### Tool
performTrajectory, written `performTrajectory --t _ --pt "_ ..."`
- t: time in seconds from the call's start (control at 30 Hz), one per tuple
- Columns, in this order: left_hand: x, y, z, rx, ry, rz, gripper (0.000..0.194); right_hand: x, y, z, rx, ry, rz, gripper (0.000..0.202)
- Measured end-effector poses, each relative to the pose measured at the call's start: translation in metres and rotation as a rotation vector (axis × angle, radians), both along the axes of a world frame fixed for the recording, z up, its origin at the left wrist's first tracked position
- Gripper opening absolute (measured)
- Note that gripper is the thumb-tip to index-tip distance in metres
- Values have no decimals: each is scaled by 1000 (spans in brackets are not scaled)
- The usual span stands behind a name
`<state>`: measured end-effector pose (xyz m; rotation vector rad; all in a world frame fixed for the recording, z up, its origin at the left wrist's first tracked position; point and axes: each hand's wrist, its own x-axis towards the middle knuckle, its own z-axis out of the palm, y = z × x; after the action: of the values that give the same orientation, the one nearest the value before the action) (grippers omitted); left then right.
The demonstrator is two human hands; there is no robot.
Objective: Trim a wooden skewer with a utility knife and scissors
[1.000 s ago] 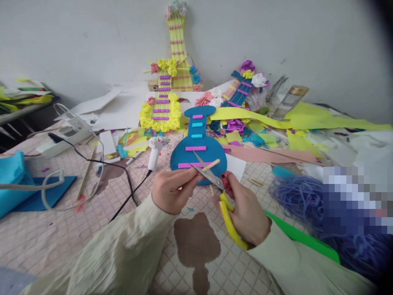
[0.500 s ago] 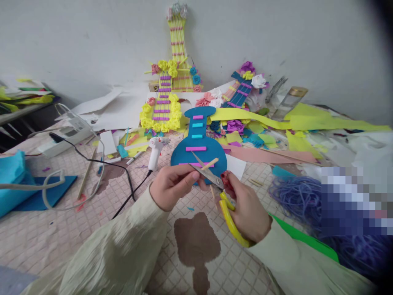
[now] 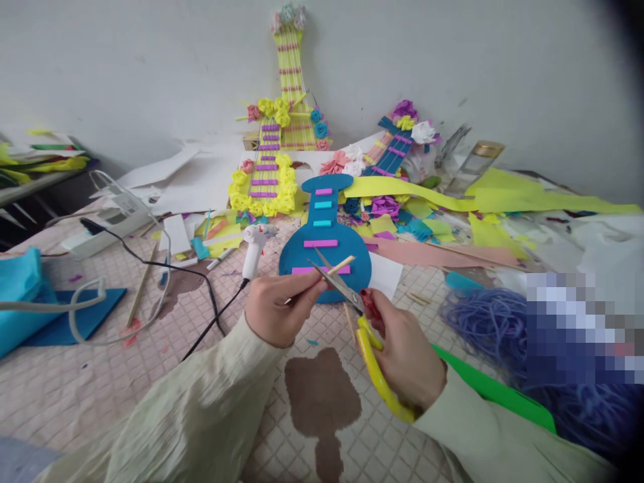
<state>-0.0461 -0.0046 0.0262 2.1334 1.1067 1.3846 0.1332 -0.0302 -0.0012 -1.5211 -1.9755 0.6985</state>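
Note:
My left hand (image 3: 279, 305) pinches a short pale wooden stick (image 3: 343, 265) between thumb and fingertips. Yellow-handled scissors (image 3: 375, 359) are gripped in my right hand (image 3: 410, 352), blades parted and pointing up and left. The stick lies across the scissors' blades (image 3: 338, 282), close to my left fingertips; whether they touch it I cannot tell. Just beyond my hands, a blue guitar-shaped cutout (image 3: 296, 251) carries pink and light-blue strips across its neck and body. My left fingers hide part of its lower edge.
A white glue gun (image 3: 253, 251) stands left of the cutout, its black cord trailing over the table. Decorated paper guitars (image 3: 270, 157) lean at the wall. Purple yarn (image 3: 473, 322) lies at right, blue sheets (image 3: 100, 312) at left. A yellow strip (image 3: 402, 188) crosses behind.
My left fingers have straightened and shifted slightly, with the thumb drawn up against them. The stick has moved a little up and left between the scissor blades. The cutout stays put.

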Motion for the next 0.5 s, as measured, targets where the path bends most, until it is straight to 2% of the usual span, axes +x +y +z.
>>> performTrajectory --t 0.07,0.17,0.23,0.3,0.5 --pt "-1 0 0 -116 -41 -79 14 0 1 -1 35 9 0 23" --pt "-4 2 1 -381 -161 -280 23 3 5 -5 109 -12 0 27" --pt "-5 5 2 -478 -239 -379 26 5 8 -8 144 -25 7 27" --pt "-7 7 3 -492 -253 -408 25 5 8 -9 156 -28 10 27" --pt "-7 6 4 -321 -115 -292 18 3 5 -4 63 -69 -7 24"
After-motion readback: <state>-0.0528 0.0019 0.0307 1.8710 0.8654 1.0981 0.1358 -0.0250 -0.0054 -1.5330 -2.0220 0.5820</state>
